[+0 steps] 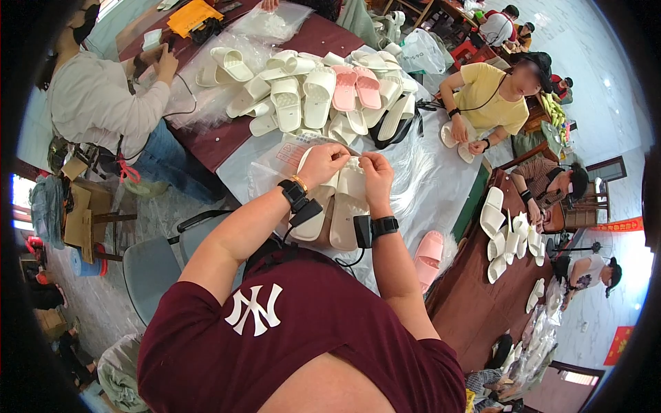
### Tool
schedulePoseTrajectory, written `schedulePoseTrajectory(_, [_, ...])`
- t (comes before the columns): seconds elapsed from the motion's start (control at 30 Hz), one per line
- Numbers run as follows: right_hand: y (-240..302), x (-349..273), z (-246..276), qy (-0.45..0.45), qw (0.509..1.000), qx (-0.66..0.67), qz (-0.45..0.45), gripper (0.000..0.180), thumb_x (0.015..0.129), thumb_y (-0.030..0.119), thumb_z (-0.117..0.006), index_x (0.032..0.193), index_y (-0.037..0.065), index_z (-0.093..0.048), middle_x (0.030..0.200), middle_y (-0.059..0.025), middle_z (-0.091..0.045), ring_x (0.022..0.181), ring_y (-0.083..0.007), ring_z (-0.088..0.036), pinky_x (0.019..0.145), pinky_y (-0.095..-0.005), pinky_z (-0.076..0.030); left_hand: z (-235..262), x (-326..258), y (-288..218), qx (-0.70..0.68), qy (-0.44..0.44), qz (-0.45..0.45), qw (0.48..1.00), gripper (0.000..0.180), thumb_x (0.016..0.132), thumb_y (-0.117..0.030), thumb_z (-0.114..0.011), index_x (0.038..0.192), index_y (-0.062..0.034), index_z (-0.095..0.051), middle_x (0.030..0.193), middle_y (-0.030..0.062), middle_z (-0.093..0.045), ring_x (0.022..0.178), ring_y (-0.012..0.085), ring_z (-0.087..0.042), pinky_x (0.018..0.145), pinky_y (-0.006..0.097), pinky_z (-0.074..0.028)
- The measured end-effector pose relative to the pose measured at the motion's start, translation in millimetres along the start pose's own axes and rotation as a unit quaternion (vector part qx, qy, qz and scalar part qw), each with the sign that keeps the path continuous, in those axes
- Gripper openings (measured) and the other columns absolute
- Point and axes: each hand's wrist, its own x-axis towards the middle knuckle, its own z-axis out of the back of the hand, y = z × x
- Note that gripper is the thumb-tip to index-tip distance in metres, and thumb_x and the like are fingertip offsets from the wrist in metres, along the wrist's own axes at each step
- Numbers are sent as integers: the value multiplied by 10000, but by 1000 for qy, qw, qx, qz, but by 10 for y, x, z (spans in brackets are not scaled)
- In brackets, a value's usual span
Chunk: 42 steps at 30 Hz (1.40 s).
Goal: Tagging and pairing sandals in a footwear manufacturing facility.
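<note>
A pair of cream slide slippers lies side by side in front of me, the left slipper [311, 226] and the right slipper [349, 210] with their heels toward my body. My left hand [326, 164] is closed in a pinch over their strap end. Close beside it, my right hand [376, 180] is pinched too, at the right slipper's strap. Whatever sits between the fingertips is too small or hidden to name. A clear plastic bag [270, 169] with red print spreads under and left of the slippers. Both wrists wear black straps with small devices.
Beyond my hands rises a heap of cream slippers [286, 96] with a pink pair [356, 88] on top. One pink slipper [429, 256] lies at the right table edge. A person in yellow [492, 100] handles slippers across the table; a grey chair [153, 272] stands left.
</note>
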Motion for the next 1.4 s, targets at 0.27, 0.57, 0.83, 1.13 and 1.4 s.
schedulePoseTrajectory(0.27, [-50, -6, -38, 27, 998, -48, 31, 94, 851, 46, -646, 919, -8, -682, 784, 3, -650, 696, -56, -548, 644, -215, -456, -23, -2, 19, 1, 2, -17, 1000, 203, 847, -199, -629, 910, -12, -680, 731, 80, -647, 621, 159, -595, 586, 301, -466])
schedulePoseTrajectory(0.57, [56, -34, -58, 18, 998, -44, 29, 91, 849, 32, -645, 920, -10, -683, 763, 3, -647, 680, -53, -544, 631, -216, -454, -5, -13, 6, 1, 11, -5, 1000, 198, 844, -191, -631, 907, -9, -677, 729, 71, -645, 611, 140, -578, 583, 290, -464])
schedulePoseTrajectory(0.83, [26, -32, -30, 29, 999, 9, 9, 104, 855, 39, -644, 942, -5, -678, 787, 3, -650, 686, -53, -543, 636, -211, -453, -24, 7, 31, 9, -8, -26, 1000, 208, 839, -197, -636, 887, 3, -668, 722, 69, -638, 613, 136, -575, 580, 282, -461])
schedulePoseTrajectory(1.13, [4, 36, 35, 29, 999, -19, -20, 115, 865, 51, -629, 958, -1, -673, 816, 0, -648, 733, -57, -551, 668, -217, -457, -13, 33, -57, -11, -8, 15, 1000, 204, 832, -208, -631, 853, -7, -663, 719, 94, -654, 619, 173, -608, 593, 306, -476])
schedulePoseTrajectory(1.4, [-172, -7, -36, 30, 999, -33, -14, 124, 859, 56, -639, 962, -3, -673, 791, -12, -652, 741, -69, -572, 683, -239, -474, 94, -74, -270, 64, -13, 48, 997, 233, 837, -321, -644, 885, -99, -699, 719, 58, -667, 632, 197, -625, 581, 325, -461])
